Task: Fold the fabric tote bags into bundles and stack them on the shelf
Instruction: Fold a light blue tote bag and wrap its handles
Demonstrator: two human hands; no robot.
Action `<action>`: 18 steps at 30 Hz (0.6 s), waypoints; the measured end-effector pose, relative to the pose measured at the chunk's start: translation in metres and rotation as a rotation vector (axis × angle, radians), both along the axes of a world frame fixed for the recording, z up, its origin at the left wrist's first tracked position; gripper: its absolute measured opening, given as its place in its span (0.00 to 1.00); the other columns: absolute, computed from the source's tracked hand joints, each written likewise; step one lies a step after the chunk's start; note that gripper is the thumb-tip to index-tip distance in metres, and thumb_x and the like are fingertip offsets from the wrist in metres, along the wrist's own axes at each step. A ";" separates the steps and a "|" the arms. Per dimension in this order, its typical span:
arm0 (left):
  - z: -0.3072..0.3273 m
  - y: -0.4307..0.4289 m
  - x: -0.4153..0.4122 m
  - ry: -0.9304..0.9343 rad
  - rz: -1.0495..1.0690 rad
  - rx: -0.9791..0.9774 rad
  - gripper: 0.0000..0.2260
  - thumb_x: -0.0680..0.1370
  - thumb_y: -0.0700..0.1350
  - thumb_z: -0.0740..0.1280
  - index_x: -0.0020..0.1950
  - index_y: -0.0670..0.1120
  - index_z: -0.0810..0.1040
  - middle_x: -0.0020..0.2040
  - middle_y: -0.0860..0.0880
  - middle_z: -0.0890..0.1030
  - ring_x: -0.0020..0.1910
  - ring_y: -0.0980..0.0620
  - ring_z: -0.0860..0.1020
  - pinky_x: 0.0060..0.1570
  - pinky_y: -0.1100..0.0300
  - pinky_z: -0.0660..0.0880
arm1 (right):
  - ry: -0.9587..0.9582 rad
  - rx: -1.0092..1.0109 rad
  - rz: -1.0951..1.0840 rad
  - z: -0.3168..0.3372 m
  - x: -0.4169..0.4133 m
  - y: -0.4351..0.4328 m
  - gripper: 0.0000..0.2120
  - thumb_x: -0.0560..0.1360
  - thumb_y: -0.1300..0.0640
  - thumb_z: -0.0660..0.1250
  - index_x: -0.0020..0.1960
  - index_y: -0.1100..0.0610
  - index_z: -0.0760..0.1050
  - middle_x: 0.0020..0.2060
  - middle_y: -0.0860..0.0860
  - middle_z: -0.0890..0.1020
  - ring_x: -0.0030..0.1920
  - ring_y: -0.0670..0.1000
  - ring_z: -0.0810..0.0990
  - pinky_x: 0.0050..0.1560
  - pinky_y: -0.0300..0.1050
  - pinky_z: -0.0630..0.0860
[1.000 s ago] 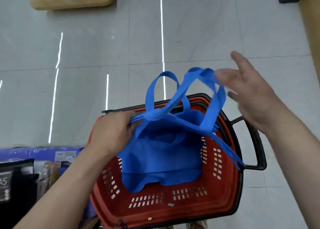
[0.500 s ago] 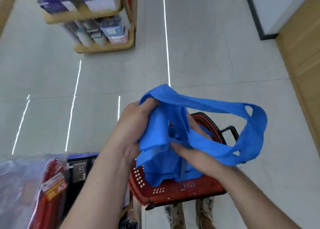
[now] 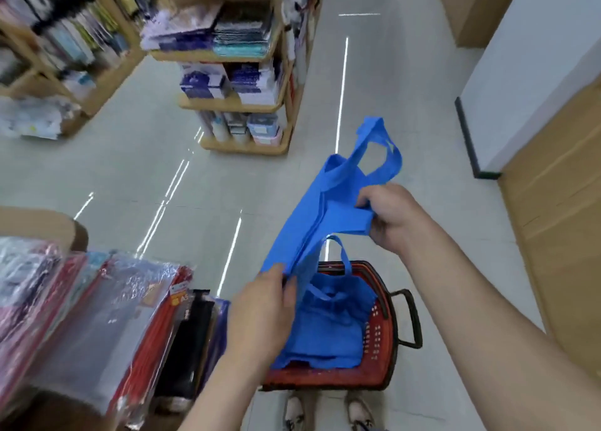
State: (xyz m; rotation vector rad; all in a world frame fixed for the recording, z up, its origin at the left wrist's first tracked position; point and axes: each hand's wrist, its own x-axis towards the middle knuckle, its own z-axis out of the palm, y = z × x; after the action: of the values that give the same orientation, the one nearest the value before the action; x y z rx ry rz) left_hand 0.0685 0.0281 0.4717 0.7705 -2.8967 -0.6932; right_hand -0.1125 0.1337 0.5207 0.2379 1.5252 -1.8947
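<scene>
Both hands grasp one blue tote bag (image 3: 328, 209): the left hand (image 3: 263, 303) pinches its lower end above the basket, and the right hand (image 3: 390, 215) clutches its upper edge near the handles, so the bag is stretched slantwise in the air between them. Beyond, a stocked wooden shelf unit (image 3: 234, 105) stands on the pale floor. Wrapped packages (image 3: 97, 300) lie at the left. Under the bag, a red basket (image 3: 325, 378) holds more blue bags (image 3: 328, 329); shoes (image 3: 294, 412) show beneath it.
</scene>
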 end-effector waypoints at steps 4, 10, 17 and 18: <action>0.029 0.007 0.008 0.172 0.250 0.210 0.10 0.81 0.49 0.60 0.43 0.44 0.71 0.32 0.47 0.80 0.30 0.53 0.78 0.33 0.54 0.69 | 0.082 -0.050 0.294 0.043 0.028 0.015 0.19 0.75 0.44 0.67 0.61 0.53 0.72 0.57 0.53 0.78 0.54 0.55 0.82 0.56 0.54 0.79; 0.073 0.016 0.011 0.530 0.649 0.791 0.08 0.80 0.41 0.61 0.46 0.36 0.72 0.34 0.41 0.81 0.26 0.47 0.80 0.26 0.60 0.73 | 1.195 0.832 1.109 0.026 0.128 0.046 0.51 0.73 0.42 0.68 0.76 0.47 0.31 0.78 0.49 0.50 0.76 0.52 0.55 0.68 0.52 0.67; 0.094 0.050 0.088 0.529 0.305 0.797 0.27 0.73 0.56 0.70 0.70 0.54 0.68 0.66 0.56 0.76 0.64 0.64 0.73 0.63 0.63 0.71 | 1.243 0.508 0.732 0.057 0.121 0.035 0.27 0.76 0.64 0.59 0.71 0.46 0.65 0.47 0.54 0.82 0.48 0.58 0.80 0.45 0.51 0.75; 0.092 0.062 0.108 0.391 0.202 0.699 0.38 0.68 0.62 0.71 0.74 0.57 0.61 0.72 0.60 0.68 0.69 0.67 0.65 0.68 0.65 0.64 | 1.116 0.373 0.720 0.070 0.121 0.032 0.26 0.74 0.65 0.58 0.68 0.44 0.69 0.48 0.51 0.83 0.47 0.57 0.81 0.45 0.50 0.77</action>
State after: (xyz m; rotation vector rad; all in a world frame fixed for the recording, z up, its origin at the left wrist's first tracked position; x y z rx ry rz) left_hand 0.1761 0.0901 0.5639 0.8345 -2.1733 -1.6425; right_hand 0.0081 0.1662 0.5903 -1.2395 2.2065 -1.1108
